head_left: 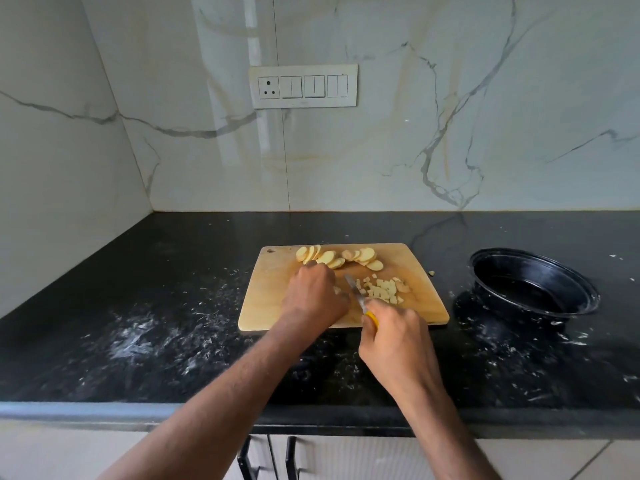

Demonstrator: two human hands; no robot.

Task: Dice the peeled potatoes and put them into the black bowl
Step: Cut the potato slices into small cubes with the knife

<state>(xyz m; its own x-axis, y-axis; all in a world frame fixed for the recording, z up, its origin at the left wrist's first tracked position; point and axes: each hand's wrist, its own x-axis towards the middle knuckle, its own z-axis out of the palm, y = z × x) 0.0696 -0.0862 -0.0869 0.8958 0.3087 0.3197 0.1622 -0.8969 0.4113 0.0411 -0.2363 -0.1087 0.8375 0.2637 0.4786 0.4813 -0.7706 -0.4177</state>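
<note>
Nearby, black bowl (533, 289) without dice.

slices (337, 258) behind dice (382, 289) on board (270, 306) | bowl (533, 285) right of board

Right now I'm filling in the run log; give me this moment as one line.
step: dicing | left hand: holding potato on cutting board | right hand: gripping knife | black bowl: empty

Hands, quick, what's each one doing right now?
Left hand: fingers curled down on potato pieces on the cutting board.
Right hand: gripping the yellow-handled knife.
</note>
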